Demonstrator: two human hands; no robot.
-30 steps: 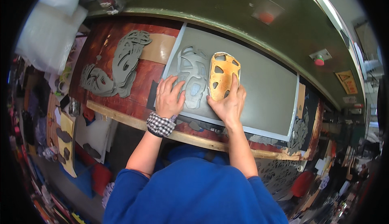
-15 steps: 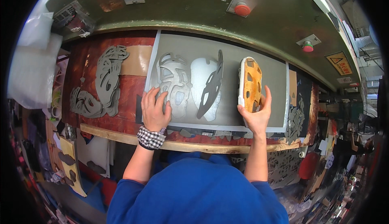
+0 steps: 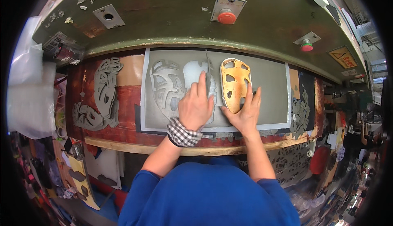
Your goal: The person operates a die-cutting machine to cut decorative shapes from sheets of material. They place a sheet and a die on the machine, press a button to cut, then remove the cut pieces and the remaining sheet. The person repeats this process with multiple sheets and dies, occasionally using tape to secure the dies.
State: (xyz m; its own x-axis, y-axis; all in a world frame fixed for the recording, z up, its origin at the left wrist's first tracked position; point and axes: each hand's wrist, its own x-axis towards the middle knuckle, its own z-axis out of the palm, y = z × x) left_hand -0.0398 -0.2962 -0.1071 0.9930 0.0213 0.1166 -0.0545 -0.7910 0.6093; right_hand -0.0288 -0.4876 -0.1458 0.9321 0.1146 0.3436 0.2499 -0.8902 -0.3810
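A yellow warning sign [image 3: 343, 57] with a black triangle and a row of characters stands on the right of the dark green machine front [image 3: 163, 17]. A small pale label [image 3: 349, 73] sits just below it; its print, like that on the far-left plate [image 3: 56, 42], is too small to read.

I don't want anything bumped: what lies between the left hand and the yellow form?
In the head view, from left hand to yellow form: a grey piece seen edge-on, then some grey sheet.
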